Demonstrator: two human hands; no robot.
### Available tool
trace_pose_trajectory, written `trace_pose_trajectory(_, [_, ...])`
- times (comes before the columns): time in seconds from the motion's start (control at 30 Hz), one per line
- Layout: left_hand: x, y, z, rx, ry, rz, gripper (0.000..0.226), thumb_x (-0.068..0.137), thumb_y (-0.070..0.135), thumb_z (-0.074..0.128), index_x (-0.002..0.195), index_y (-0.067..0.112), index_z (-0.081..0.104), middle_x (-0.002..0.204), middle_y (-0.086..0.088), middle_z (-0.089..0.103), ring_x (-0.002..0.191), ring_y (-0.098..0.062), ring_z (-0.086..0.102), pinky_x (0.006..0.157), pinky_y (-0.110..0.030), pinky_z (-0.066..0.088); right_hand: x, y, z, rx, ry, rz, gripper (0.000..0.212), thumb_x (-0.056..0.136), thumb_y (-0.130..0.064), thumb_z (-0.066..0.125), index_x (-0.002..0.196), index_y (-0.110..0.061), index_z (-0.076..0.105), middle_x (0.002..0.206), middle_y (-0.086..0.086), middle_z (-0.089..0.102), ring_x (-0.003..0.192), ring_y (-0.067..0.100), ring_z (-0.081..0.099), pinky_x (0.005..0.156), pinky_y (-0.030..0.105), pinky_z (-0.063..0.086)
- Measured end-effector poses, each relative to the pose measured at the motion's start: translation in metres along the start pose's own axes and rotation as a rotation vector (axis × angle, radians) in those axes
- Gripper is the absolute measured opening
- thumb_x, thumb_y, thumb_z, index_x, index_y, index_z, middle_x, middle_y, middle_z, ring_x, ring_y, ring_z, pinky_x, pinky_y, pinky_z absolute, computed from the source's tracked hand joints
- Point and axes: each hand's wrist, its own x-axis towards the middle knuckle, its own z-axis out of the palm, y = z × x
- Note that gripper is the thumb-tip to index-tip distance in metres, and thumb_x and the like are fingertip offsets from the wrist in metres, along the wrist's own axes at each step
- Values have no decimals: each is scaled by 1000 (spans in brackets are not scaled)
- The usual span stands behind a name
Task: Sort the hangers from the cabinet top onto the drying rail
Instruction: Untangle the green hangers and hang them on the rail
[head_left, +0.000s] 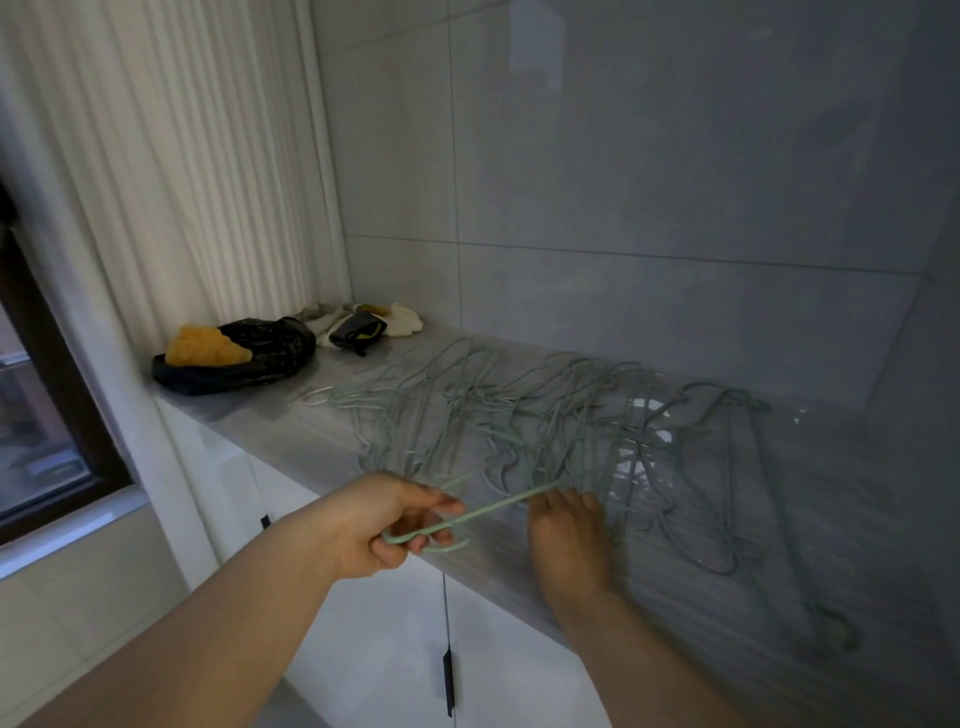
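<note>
1. Left hand (395, 525) is pinching a mint hanger (498, 506) by its hook, at the hanger pile (519, 415)'s near edge.
2. Right hand (569, 535) is pressing the hanger pile, fingers straight.
3. Risk: tangled neighbours snagging, dragging off the cabinet top (270, 431).

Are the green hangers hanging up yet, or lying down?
Lying down. The hangers sprawl in a tangled heap flat on the cabinet top; the left hand grips one hanger; no rail shows.
</note>
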Motion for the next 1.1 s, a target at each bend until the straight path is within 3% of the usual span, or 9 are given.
trace_pose_trajectory(0.2, [-19, -4, -15, 114, 4, 32, 20, 89, 10, 48, 84, 2, 65, 39, -9, 56, 22, -7, 37, 30, -12, 16, 3, 6, -1, 69, 4, 5, 27, 54, -10, 37, 41, -12, 61, 39, 1, 57, 37, 15, 58, 46, 15, 47])
trace_pose_trajectory(0.3, [-30, -1, -23, 205, 69, 97, 19, 89, 11, 49, 85, 7, 66, 42, -8, 59, 25, -9, 41, 30, -14, 17, 0, 9, -2, -5, -14, -11, 8, 38, -5, 56, 40, -11, 61, 38, 1, 56, 39, 16, 58, 47, 14, 46])
trace_pose_trajectory(0.4, [-40, 1, -28, 256, 137, 183, 21, 91, 14, 45, 84, 13, 65, 42, -6, 61, 28, -10, 44, 31, -14, 20, -5, 11, -4, -26, 6, -8, 11, 45, -1, 64, 43, -11, 62, 42, 0, 58, 43, 17, 59, 48, 17, 48])
trace_pose_trajectory(0.5, [-46, -5, -32, 258, 213, 242, 24, 95, 17, 40, 85, 18, 63, 44, -7, 63, 30, -11, 47, 38, -18, 24, -8, 15, -8, 24, -9, -1, 33, 28, -9, 89, 46, -14, 61, 45, -1, 59, 45, 19, 59, 49, 20, 48])
trace_pose_trajectory(0.67, [-62, -20, -30, 185, 341, 311, 26, 97, 18, 36, 86, 18, 60, 45, -8, 63, 30, -14, 49, 43, -21, 31, -13, 13, -16, 149, 47, 53, 18, 49, -10, 79, 52, -13, 61, 49, 4, 60, 47, 23, 60, 51, 26, 46])
trace_pose_trajectory(0.73, [-72, -25, -28, 158, 398, 343, 27, 96, 17, 37, 84, 16, 61, 46, -7, 64, 29, -15, 50, 35, -16, 33, -14, 7, -21, 305, 139, 108, 9, 64, -7, 56, 59, -8, 63, 53, 9, 61, 49, 27, 61, 53, 29, 47])
trace_pose_trajectory(0.87, [-97, -37, -26, 158, 498, 403, 23, 95, 16, 40, 87, 11, 61, 69, -1, 72, 27, -15, 50, 30, -13, 33, -9, -19, -46, 800, 219, 215, 13, 72, 16, 60, 81, 8, 62, 76, 22, 60, 70, 35, 58, 66, 42, 49])
trace_pose_trajectory(1.0, [-125, -53, -22, 299, 624, 426, 24, 95, 18, 41, 80, 21, 59, 82, 5, 71, 26, -10, 47, 31, -15, 39, 5, -53, -94, 1212, 121, 266, 18, 87, 1, 52, 104, 2, 58, 84, 0, 53, 85, 19, 51, 69, 11, 34])
trace_pose_trajectory(1.1, [-151, -71, -19, 394, 693, 458, 25, 94, 20, 43, 76, 29, 57, 84, 7, 70, 27, -8, 47, 32, -16, 39, 14, -77, -128, 1480, -241, 393, 34, 91, -12, 51, 124, -5, 46, 88, -9, 54, 85, 12, 55, 66, 3, 39])
